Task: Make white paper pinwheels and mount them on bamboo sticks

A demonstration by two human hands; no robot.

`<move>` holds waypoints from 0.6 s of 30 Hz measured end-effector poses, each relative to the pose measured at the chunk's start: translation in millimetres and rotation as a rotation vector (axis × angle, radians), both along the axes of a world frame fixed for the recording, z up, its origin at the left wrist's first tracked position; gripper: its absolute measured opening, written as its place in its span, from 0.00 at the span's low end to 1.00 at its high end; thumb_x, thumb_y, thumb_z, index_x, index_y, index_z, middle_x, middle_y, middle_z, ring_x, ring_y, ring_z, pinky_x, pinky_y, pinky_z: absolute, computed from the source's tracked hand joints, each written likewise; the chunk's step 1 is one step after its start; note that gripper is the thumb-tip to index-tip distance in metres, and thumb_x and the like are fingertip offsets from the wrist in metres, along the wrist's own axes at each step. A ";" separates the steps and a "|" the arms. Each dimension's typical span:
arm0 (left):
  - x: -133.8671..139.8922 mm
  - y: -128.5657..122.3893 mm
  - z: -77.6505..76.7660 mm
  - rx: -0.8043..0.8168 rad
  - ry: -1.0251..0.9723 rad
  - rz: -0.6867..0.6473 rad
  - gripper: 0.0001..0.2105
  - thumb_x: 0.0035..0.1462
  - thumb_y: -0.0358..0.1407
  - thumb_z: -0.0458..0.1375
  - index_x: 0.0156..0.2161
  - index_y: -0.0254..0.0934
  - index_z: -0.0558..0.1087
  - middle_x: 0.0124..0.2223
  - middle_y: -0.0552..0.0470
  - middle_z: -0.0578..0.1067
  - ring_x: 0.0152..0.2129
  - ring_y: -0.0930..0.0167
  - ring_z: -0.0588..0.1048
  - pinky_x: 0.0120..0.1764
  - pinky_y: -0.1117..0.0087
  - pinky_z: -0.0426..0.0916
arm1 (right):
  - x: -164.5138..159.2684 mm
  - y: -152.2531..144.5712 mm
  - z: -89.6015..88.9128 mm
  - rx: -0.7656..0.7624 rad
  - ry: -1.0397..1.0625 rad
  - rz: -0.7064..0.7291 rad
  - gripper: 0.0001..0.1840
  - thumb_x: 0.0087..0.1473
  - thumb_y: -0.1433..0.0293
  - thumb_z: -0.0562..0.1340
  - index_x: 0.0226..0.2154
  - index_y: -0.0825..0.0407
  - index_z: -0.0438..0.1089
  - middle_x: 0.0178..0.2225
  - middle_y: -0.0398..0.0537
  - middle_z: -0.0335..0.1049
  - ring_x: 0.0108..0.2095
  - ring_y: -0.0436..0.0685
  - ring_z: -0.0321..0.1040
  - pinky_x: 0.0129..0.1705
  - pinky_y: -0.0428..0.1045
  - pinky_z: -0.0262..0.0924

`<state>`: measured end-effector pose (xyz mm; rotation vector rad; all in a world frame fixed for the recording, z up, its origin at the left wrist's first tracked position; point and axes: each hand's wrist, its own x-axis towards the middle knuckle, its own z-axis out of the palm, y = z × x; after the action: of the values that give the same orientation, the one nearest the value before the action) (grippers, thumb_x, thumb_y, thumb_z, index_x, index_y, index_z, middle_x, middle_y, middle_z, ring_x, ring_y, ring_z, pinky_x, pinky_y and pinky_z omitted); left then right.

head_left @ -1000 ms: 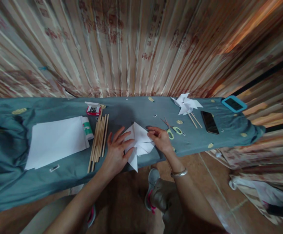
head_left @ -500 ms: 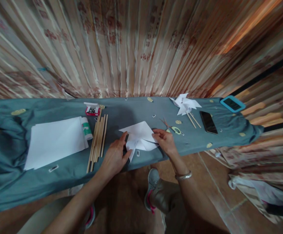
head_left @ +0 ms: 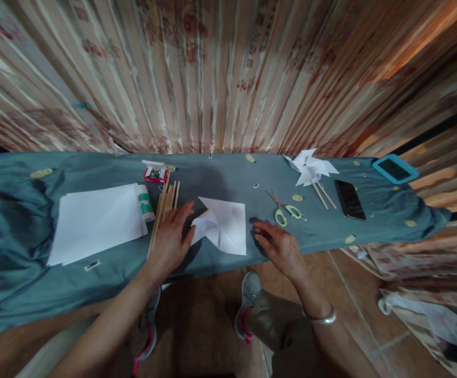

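Note:
A white paper pinwheel piece (head_left: 228, 223), cut and partly folded, lies on the green-grey cloth between my hands. To its left is my left hand (head_left: 173, 231), fingers apart, the thumb close to the paper's left edge; whether it touches cannot be made out. That hand is partly over several wooden sticks (head_left: 167, 197). My right hand (head_left: 279, 244) hovers right of the paper with loosely bent fingers and holds nothing. Beyond it rest open scissors (head_left: 283, 210) with pale green handles. Finished-looking pinwheels (head_left: 309, 167) on sticks lie at the back right.
A stack of white paper (head_left: 98, 220) lies at the left beside a green-and-white tube (head_left: 145, 202). Behind the sticks is a small red box (head_left: 156, 173) with metal pins. A black phone (head_left: 350, 199) and a blue-framed device (head_left: 395, 169) are at the right. A pleated curtain (head_left: 220, 79) hangs behind.
Both hands have let go of the paper piece and moved apart, the left one over the sticks. The paper now lies on the cloth, turned slightly. The view has shifted a little.

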<state>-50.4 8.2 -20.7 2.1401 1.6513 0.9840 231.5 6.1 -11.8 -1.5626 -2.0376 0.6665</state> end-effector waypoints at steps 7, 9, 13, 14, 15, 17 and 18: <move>24.2 -17.3 3.7 0.086 0.048 -0.163 0.14 0.61 0.30 0.49 0.50 0.37 0.70 0.47 0.45 0.71 0.45 0.64 0.69 0.49 0.59 0.68 | -7.6 -0.6 -5.1 0.082 -0.074 0.221 0.32 0.54 0.78 0.54 0.61 0.45 0.57 0.63 0.51 0.53 0.63 0.60 0.50 0.63 0.62 0.50; 23.2 -16.8 3.1 0.071 0.055 -0.143 0.15 0.60 0.30 0.50 0.51 0.37 0.69 0.49 0.44 0.70 0.46 0.63 0.69 0.50 0.58 0.67 | -11.1 0.7 -6.3 0.107 -0.061 0.250 0.30 0.55 0.78 0.54 0.60 0.45 0.59 0.64 0.51 0.52 0.64 0.60 0.47 0.63 0.62 0.49; 12.7 -13.7 -1.4 -0.024 0.099 -0.066 0.21 0.57 0.31 0.53 0.57 0.34 0.64 0.53 0.42 0.68 0.50 0.59 0.67 0.53 0.54 0.65 | -17.4 1.8 -8.4 0.181 0.001 0.302 0.23 0.56 0.77 0.55 0.53 0.48 0.67 0.62 0.52 0.55 0.64 0.61 0.48 0.62 0.62 0.51; 9.6 -12.9 -3.0 -0.050 0.098 -0.050 0.23 0.56 0.32 0.53 0.58 0.34 0.62 0.54 0.42 0.67 0.51 0.59 0.67 0.54 0.54 0.64 | -19.4 0.9 -7.9 0.191 0.018 0.309 0.21 0.56 0.77 0.55 0.50 0.48 0.69 0.61 0.53 0.57 0.63 0.60 0.50 0.62 0.62 0.53; 6.7 -12.1 -4.5 -0.072 0.092 -0.038 0.24 0.56 0.32 0.53 0.59 0.35 0.61 0.55 0.42 0.67 0.52 0.60 0.67 0.55 0.55 0.64 | -21.8 -0.7 -6.8 0.198 0.033 0.313 0.19 0.56 0.77 0.55 0.48 0.49 0.71 0.60 0.53 0.59 0.62 0.60 0.52 0.61 0.62 0.54; 1.8 -10.1 -6.7 -0.100 0.058 -0.015 0.24 0.56 0.31 0.52 0.59 0.37 0.60 0.56 0.43 0.66 0.53 0.61 0.67 0.55 0.56 0.64 | -27.5 -5.1 -2.3 0.191 0.056 0.318 0.16 0.57 0.77 0.55 0.45 0.50 0.73 0.57 0.53 0.64 0.60 0.60 0.56 0.59 0.61 0.57; -0.2 -8.9 -7.2 -0.110 0.034 -0.008 0.24 0.56 0.30 0.51 0.59 0.38 0.60 0.56 0.44 0.66 0.53 0.62 0.67 0.54 0.56 0.65 | -30.7 -7.7 0.7 0.179 0.065 0.321 0.15 0.57 0.76 0.56 0.44 0.50 0.73 0.55 0.53 0.66 0.58 0.60 0.59 0.58 0.60 0.58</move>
<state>-50.6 -0.7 -27.9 2.1008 1.6707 0.8389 200.8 -1.6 -11.1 -1.1118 -2.2528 0.6197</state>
